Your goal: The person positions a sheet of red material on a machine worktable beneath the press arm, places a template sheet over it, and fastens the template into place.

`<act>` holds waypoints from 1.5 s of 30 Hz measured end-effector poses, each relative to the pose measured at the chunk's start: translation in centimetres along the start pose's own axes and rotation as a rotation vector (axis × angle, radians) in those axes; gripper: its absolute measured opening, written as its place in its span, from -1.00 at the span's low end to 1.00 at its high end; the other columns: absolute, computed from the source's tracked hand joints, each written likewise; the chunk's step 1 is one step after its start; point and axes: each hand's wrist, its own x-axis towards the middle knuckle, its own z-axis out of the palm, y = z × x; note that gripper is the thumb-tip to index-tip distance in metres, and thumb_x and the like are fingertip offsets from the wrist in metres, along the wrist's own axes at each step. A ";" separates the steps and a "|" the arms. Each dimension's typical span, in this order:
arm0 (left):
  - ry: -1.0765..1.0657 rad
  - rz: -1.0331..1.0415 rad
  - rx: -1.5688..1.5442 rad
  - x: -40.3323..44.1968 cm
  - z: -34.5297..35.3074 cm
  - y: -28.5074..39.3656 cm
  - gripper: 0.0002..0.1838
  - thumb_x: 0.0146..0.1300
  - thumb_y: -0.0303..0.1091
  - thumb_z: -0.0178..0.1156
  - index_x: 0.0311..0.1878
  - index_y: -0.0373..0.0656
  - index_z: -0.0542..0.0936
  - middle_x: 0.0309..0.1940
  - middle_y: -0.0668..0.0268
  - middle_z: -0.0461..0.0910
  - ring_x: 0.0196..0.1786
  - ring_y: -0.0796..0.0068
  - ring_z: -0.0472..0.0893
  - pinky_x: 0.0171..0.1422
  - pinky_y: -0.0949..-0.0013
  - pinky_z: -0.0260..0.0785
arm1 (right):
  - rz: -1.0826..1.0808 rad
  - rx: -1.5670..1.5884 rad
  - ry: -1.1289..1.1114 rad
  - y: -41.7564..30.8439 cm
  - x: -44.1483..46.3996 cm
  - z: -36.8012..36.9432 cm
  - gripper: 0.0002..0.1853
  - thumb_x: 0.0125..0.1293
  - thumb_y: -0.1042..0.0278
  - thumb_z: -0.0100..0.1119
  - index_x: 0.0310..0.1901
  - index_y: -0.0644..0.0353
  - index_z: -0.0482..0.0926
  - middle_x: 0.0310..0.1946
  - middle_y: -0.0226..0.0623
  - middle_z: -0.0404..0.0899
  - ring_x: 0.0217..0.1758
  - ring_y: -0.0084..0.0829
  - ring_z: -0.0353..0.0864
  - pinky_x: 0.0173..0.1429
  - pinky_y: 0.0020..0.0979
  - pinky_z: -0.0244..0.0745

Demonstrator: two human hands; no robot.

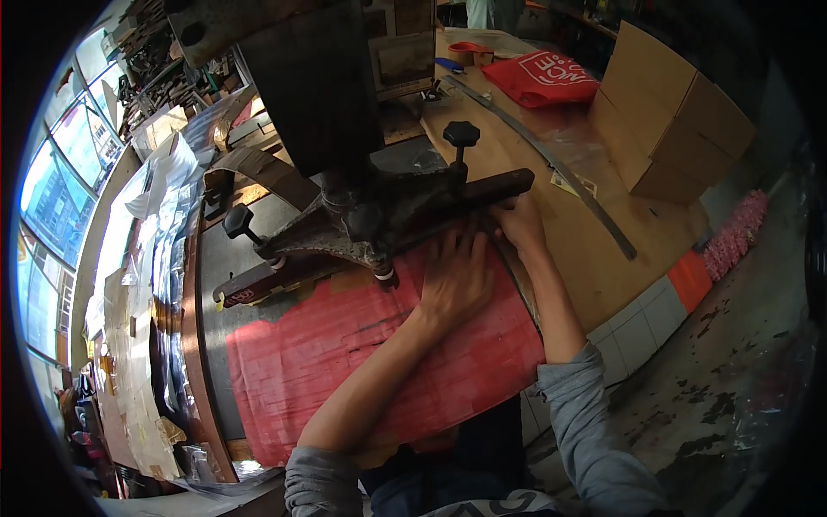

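My left hand (458, 280) lies on a red sheet (388, 353) with worn, dark-streaked patches. Its fingers are stretched forward, and their tips disappear under the dark metal bar (465, 207) of a press-like machine. Close to the right end of that bar is my right hand (521, 226), its fingers bent inward at the sheet's right edge. The bar partly covers those fingers, and what they hold cannot be made out. Above the sheet, the machine's arms (345, 220) carry a black knob (462, 133) on the right and another black knob (239, 221) on the left.
A long grey strip (560, 164) lies on the wooden tabletop (637, 250) at right. Farther back are a red bag (543, 79), a tape roll (471, 53) and a cardboard box (668, 112). A pink duster (736, 233) sticks out past the table's edge. Layered sheets (129, 345) line the left side.
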 end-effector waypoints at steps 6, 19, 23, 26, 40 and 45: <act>-0.037 -0.021 -0.011 -0.1 0.3 0.0 -0.53 -0.02 -0.26 0.09 -0.01 -0.27 0.38 0.17 -0.03 0.33 0.14 0.01 0.33 0.13 -0.02 0.22 | -0.156 -0.273 -0.035 -0.2 -0.9 -1.4 -0.82 0.09 0.40 0.22 -0.39 0.39 0.62 -0.54 -0.11 0.61 -0.54 -0.30 0.61 -0.42 -0.33 0.47; -0.058 -0.039 -0.043 0.2 -0.1 0.1 -0.52 -0.01 -0.29 0.10 0.00 -0.30 0.37 0.10 -0.06 0.31 0.16 -0.05 0.29 0.15 -0.04 0.19 | -0.758 -0.891 0.057 0.2 -1.6 -1.1 -0.89 0.08 0.47 0.09 -0.35 0.09 0.59 -0.48 -0.26 0.59 -0.37 -0.14 0.62 -0.33 -0.20 0.51; -0.085 -0.046 -0.038 0.1 -0.1 0.3 -0.50 -0.01 -0.29 0.10 0.03 -0.32 0.36 0.12 -0.07 0.30 0.15 -0.05 0.30 0.16 -0.04 0.19 | -0.843 -0.960 0.081 0.8 -1.7 -1.2 -0.88 0.08 0.46 0.06 -0.37 0.06 0.59 -0.52 -0.31 0.57 -0.45 -0.23 0.62 -0.42 -0.26 0.52; -0.091 -0.030 -0.025 0.0 0.0 0.2 -0.49 0.00 -0.29 0.08 0.05 -0.33 0.36 0.11 -0.07 0.32 0.14 -0.04 0.32 0.16 -0.04 0.20 | -0.920 -0.955 0.119 1.3 -1.4 -1.2 -0.90 0.08 0.43 0.06 -0.39 0.07 0.58 -0.54 -0.32 0.55 -0.48 -0.25 0.62 -0.45 -0.28 0.52; -0.156 -0.020 0.008 0.2 0.2 -0.4 -0.47 0.02 -0.19 0.05 0.06 -0.30 0.36 0.16 -0.01 0.38 0.14 0.04 0.34 0.11 -0.08 0.20 | -1.015 -1.082 0.168 1.8 -1.2 -0.8 -0.99 0.03 0.40 0.12 -0.48 0.07 0.52 -0.57 -0.35 0.56 -0.56 -0.33 0.62 -0.51 -0.33 0.52; -0.100 0.007 0.014 0.0 0.5 -0.6 -0.45 0.02 -0.17 0.05 0.07 -0.30 0.36 0.15 -0.03 0.38 0.16 0.02 0.31 0.12 -0.10 0.18 | -1.010 -1.093 0.192 1.5 -1.5 -0.7 -0.98 0.04 0.39 0.13 -0.47 0.07 0.53 -0.57 -0.35 0.56 -0.57 -0.33 0.62 -0.51 -0.33 0.54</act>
